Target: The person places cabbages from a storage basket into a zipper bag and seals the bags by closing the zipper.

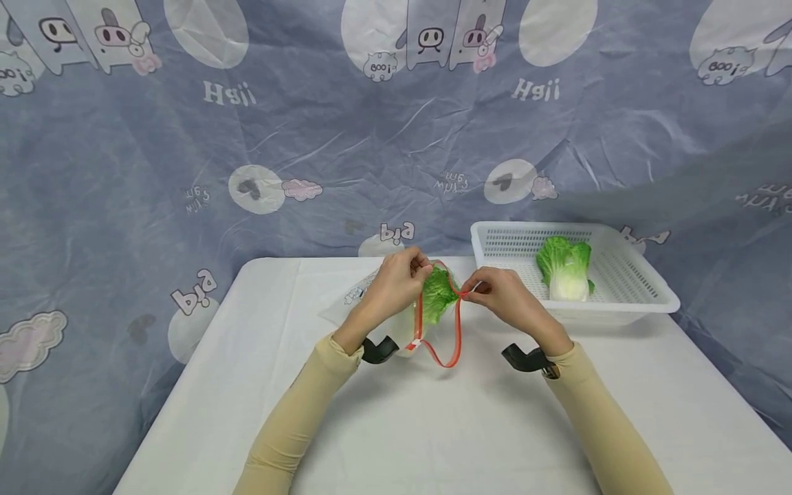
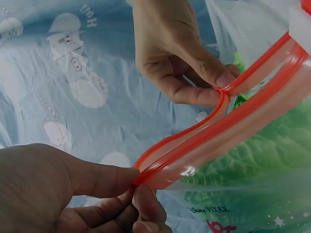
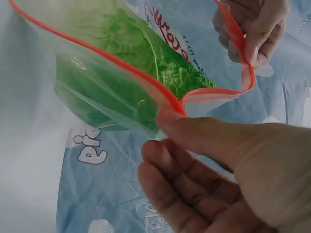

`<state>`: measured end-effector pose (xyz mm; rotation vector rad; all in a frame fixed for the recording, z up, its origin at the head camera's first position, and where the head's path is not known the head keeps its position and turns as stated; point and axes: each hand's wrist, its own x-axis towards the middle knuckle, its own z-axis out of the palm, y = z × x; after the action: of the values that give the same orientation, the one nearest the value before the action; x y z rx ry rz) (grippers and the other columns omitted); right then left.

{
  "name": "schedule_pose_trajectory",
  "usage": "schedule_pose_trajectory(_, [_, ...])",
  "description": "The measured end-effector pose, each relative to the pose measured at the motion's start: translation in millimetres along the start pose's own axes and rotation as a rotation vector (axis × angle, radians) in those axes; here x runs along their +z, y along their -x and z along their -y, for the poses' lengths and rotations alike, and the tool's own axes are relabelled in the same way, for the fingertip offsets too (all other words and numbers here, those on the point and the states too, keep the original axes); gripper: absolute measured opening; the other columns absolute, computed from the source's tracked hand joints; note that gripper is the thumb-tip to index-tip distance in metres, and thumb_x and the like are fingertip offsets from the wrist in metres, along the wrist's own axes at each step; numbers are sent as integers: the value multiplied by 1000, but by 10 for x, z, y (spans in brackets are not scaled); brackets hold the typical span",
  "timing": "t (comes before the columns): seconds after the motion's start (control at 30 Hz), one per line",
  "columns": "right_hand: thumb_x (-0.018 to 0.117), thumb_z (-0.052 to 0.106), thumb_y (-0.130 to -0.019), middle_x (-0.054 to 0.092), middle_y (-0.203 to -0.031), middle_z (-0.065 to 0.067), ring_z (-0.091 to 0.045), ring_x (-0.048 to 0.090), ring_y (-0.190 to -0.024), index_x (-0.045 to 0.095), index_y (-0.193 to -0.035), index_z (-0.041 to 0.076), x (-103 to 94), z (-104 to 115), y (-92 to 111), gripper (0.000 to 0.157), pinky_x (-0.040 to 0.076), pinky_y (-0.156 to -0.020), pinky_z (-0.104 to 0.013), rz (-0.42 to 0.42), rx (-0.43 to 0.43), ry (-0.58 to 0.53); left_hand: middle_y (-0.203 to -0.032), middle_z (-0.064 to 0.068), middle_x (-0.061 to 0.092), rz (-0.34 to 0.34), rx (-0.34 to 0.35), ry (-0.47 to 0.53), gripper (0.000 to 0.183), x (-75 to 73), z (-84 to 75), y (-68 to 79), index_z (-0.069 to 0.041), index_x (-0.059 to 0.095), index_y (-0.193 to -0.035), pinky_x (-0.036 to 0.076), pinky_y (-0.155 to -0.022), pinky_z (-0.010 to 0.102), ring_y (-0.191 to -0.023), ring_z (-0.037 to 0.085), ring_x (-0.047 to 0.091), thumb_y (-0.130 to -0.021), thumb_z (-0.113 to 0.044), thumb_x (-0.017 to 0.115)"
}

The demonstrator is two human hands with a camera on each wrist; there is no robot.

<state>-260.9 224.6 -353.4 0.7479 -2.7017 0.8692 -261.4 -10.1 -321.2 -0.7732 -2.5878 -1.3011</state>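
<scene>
A clear zip bag with a red rim [image 1: 458,337] stands with its mouth spread apart above the white table. Inside is a leafy green cabbage [image 1: 438,295], seen through the plastic in both wrist views. My left hand [image 1: 396,282] pinches one side of the red rim between thumb and fingers. Opposite it, my right hand [image 1: 504,295] pinches the rim where the two red strips meet, thumb on top in the right wrist view. A white slider [image 2: 300,26] sits on the red zip. Printed letters and small stars mark the bag's front.
At the table's back right is a white perforated basket [image 1: 625,313] holding another cabbage [image 1: 566,271], close beyond my right hand. A grey-blue patterned curtain [image 1: 371,137] hangs behind the white-covered table [image 1: 247,399].
</scene>
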Motion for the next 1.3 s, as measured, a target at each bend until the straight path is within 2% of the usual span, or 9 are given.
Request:
schedule_pose_trajectory(0.2, [77, 18, -82, 70, -85, 8, -8, 68, -79, 74, -89, 20, -73, 29, 26, 8, 55, -72, -25, -88, -68, -49, -85, 6, 63, -25, -9, 21, 17, -87, -15, -1, -5, 63, -101, 46, -60, 26, -69, 15, 56, -99, -19, 55])
schedule_pose_trajectory(0.47, [74, 24, -85, 72, -85, 2, -10, 68, -76, 73, -91, 19, -140, 87, 69, 8, 51, -63, -22, -179, -14, -160, -83, 2, 61, -17, -64, 30, 18, -268, -16, 74, -12, 55, -96, 48, -59, 29, -67, 16, 58, -95, -28, 62])
schedule_pose_trajectory(0.57, [73, 24, -86, 73, -85, -2, -6, 66, -73, 73, -91, 16, -170, 92, 68, 10, 50, -61, -21, -241, 7, -162, -80, 1, 58, 53, -54, -9, 25, -360, -55, 142, -13, 52, -91, 44, -60, 28, -66, 14, 53, -93, -34, 64])
schedule_pose_trajectory(0.73, [73, 24, -86, 72, -83, -7, 0, 63, -68, 73, -91, 12, -255, 123, 71, 13, 47, -56, -20, -330, 56, -177, -75, -1, 56, 281, 48, -79, 36, -480, -157, 275, -13, 54, -84, 42, -60, 25, -65, 10, 49, -81, -41, 76])
schedule_pose_trajectory(0.83, [74, 24, -86, 72, -82, -9, 1, 63, -66, 73, -91, 10, -293, 147, 73, 15, 47, -55, -19, -348, 81, -187, -79, 3, 57, 396, 130, -117, 38, -455, -214, 312, -10, 55, -87, 44, -65, 24, -71, 10, 51, -77, -35, 82])
schedule_pose_trajectory(0.9, [74, 23, -86, 73, -83, -10, 3, 62, -66, 73, -92, 9, -301, 154, 72, 15, 46, -55, -19, -350, 96, -188, -81, 4, 59, 425, 166, -135, 33, -401, -246, 312, -9, 56, -88, 45, -69, 22, -74, 10, 52, -79, -28, 81])
schedule_pose_trajectory(0.97, [73, 20, -87, 73, -84, -12, 5, 61, -66, 72, -93, 7, -295, 146, 67, 14, 47, -55, -19, -349, 106, -190, -81, 4, 60, 420, 185, -154, 23, -342, -259, 297, -9, 57, -87, 45, -68, 21, -73, 9, 53, -83, -19, 77])
schedule_pose_trajectory(1.1, [71, 13, -88, 72, -86, -18, 7, 61, -67, 72, -96, 2, -280, 120, 56, 14, 49, -58, -18, -354, 119, -195, -78, 5, 68, 368, 145, -154, 9, -314, -227, 256, -10, 64, -82, 43, -61, 20, -65, 7, 52, -87, -11, 71])
schedule_pose_trajectory(1.3, [71, 19, -88, 72, -89, -17, 0, 66, -73, 73, -100, 4, -328, 23, 34, 20, 51, -70, -14, -400, 127, -229, -82, 4, 74, 228, 65, -77, 6, -541, -92, 211, -9, 76, -88, 48, -64, 25, -71, 14, 61, -87, -13, 72])
